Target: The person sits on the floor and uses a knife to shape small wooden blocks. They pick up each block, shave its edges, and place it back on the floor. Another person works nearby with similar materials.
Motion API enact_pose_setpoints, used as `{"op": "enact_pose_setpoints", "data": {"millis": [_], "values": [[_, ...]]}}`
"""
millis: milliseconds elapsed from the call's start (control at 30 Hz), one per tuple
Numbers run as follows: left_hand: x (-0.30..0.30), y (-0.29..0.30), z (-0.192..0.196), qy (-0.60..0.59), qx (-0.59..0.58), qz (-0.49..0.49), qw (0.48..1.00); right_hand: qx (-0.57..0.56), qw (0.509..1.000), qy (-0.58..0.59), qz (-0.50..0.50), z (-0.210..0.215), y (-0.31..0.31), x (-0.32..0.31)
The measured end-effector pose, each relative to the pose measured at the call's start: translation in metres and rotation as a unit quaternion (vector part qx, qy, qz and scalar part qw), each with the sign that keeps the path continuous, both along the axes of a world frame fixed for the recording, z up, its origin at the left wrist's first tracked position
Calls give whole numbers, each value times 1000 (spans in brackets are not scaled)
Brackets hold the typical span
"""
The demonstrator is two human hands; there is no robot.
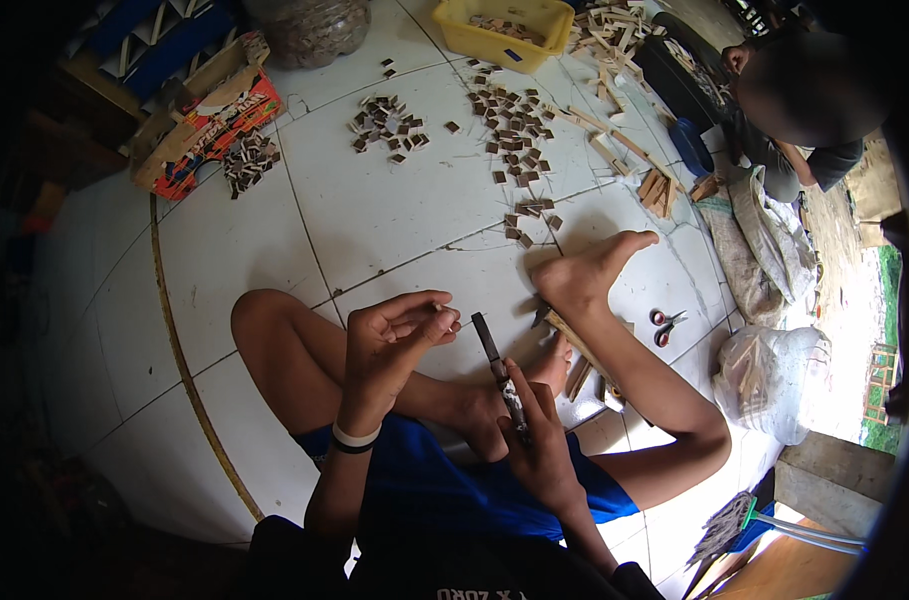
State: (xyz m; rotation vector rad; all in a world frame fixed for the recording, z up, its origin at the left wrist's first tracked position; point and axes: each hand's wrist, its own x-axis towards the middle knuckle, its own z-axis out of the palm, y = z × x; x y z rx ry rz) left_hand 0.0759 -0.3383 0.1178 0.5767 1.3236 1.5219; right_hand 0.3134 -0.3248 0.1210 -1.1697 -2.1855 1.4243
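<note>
Head view looks down on a glossy white tiled floor [394, 200] where the person sits with bare legs folded. Small dark square wooden chips [514, 125] lie scattered in loose clusters across the tiles, some near a yellow plastic tub [502, 35] at the far edge. Pale flat wooden sticks [614, 30] are heaped beside the tub, and red-handled scissors [664, 325] lie on the floor right of the person's raised foot. A translucent plastic bag [774, 375] sits further right.

The right hand [536, 440] is closed around the wrapped handle of a narrow dark-bladed knife [492, 355], blade pointing up and away, its tip near the left fingers. The left hand [389, 345] is held upright, wrist bent, wearing a white-and-black band; its fingertips [439, 320] are pinched together, on something too small to make out. A thin brown wooden strip [574, 350] is pinned slanting between the feet, just beside the knife hand.

Another person crouches at the upper right.
</note>
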Motion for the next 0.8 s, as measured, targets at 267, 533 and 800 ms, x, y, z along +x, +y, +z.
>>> {"op": "enact_pose_setpoints", "data": {"millis": [267,533,800], "values": [[0,1,0,-7,2,0,1000,13,1000,7,-7,1,-1,-1],[-2,0,-3,8,-3,-1,1000,17,1000,12,-4,0,-1,1],[14,3,-5,-35,11,8,999,21,1000,13,-6,-2,-4,0]]}}
